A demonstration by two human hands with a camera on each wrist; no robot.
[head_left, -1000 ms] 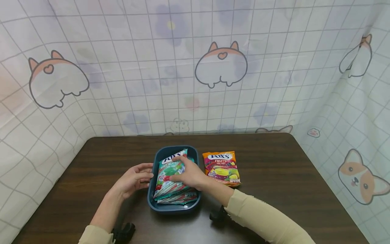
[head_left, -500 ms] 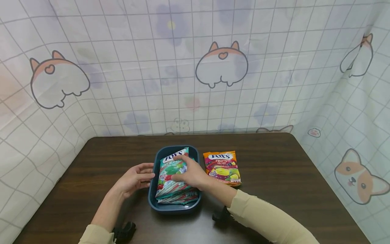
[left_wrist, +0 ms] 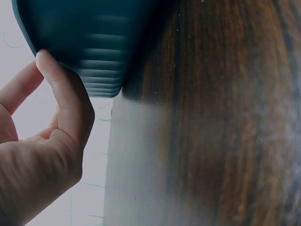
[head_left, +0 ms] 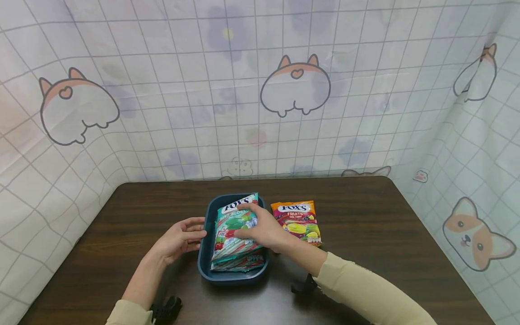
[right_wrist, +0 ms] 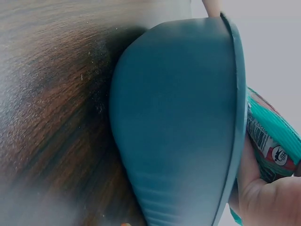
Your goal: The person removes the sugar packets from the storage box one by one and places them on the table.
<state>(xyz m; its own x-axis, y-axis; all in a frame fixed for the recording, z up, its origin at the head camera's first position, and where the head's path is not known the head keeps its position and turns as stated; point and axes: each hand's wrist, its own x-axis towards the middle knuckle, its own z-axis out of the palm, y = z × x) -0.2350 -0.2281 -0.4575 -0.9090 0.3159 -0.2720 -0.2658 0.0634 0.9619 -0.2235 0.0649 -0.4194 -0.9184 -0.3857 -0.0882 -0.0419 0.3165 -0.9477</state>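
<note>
A dark blue plastic basket (head_left: 231,280) stands on the table. My right hand (head_left: 266,229) reaches over its right side and grips a green Fox's mint candy bag (head_left: 231,225), thumb and fingers spread across it. This bag lies tilted over another striped candy bag (head_left: 243,262) in the basket. In the right wrist view, the green bag's edge (right_wrist: 275,134) shows above the rim beside my hand (right_wrist: 273,200). At the basket's left side, my left hand (head_left: 178,240) touches the rim with loosely bent fingers; the left wrist view shows a fingertip (left_wrist: 42,59) against the rim.
An orange and purple Fox's fruits candy bag (head_left: 295,220) lies on the dark wood table (head_left: 365,234), right of the basket. Behind and at the sides hangs a white grid-patterned cloth (head_left: 296,149) with cartoon dogs.
My right hand has shifted right with the green candy bag, whose top now sits farther right and slightly higher over the basket's back rim. My left hand has stayed at the rim.
</note>
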